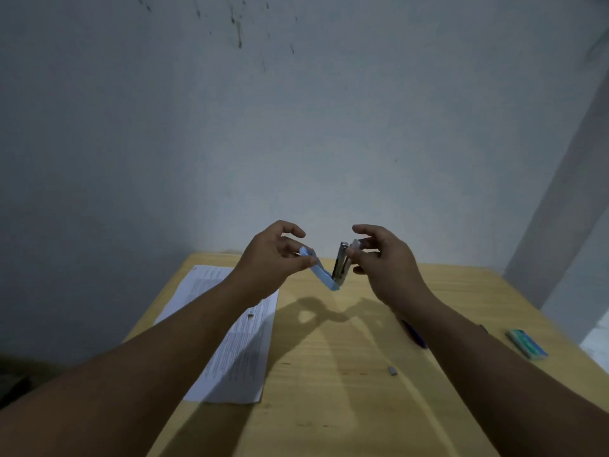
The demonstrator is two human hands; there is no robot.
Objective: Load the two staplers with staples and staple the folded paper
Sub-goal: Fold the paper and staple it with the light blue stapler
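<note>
- paper [235, 338] lies flat on the left half of the wooden table [346, 407], printed side up, with a tiny metal bit sitting on it. can't tell if it's folded.
- left hand [275, 255] is up in the air over the far edge, thumb and fingers pinched shut on the light blue top cover of the stapler [324, 272], which is swung open into a v.
- right hand [384, 262] pinches the metal magazine arm on the other side, fingertips closed on it, other fingers loose.
- my guess is this is the loading step. keep the v wide, hold the rail steady, and drop a strip in straight so it doesn't jam.
- a small staple strip [392, 370] sits on the table nearer the camera, and a dark blue thing, maybe the second stapler [413, 334], lies under the right forearm. too blurry to be sure.
- green staple box [526, 344] is far right near the edge.
- room is dim, with a bare stained wall right behind the table.
</note>
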